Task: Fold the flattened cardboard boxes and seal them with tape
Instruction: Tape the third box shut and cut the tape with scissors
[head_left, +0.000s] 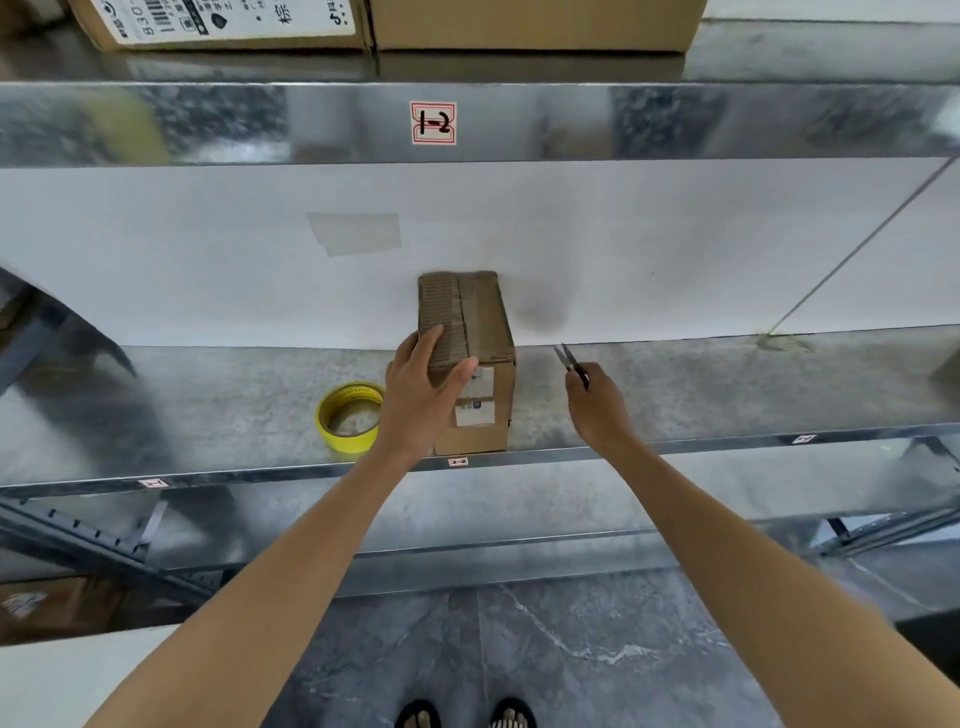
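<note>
Now gripping a small cardboard box (480, 312) from above with the left hand (423, 387), fingers (432, 342) wrapped over the left edge of its top, thumb pressed to the near face beside the white labels. Standing upright on the galvanised metal shelf (701, 395), top flaps closed, far end up against the white back panel (675, 249), near end just short of the shelf's front lip. Pinching a pair of small black thread snips (570, 361) in the right hand (597, 408), fingers curled round the handle, blades pointing up and away, to the right of the box and clear of it. Lying on the shelf just left of the box, close by the left wrist: a yellow roll of tape (349, 415). Higher up, stuck on the front of the upper shelf: a red-bordered label (434, 123) marked "1-2", with two larger cartons (535, 23) above. Down below: grey stone floor (571, 649).
</note>
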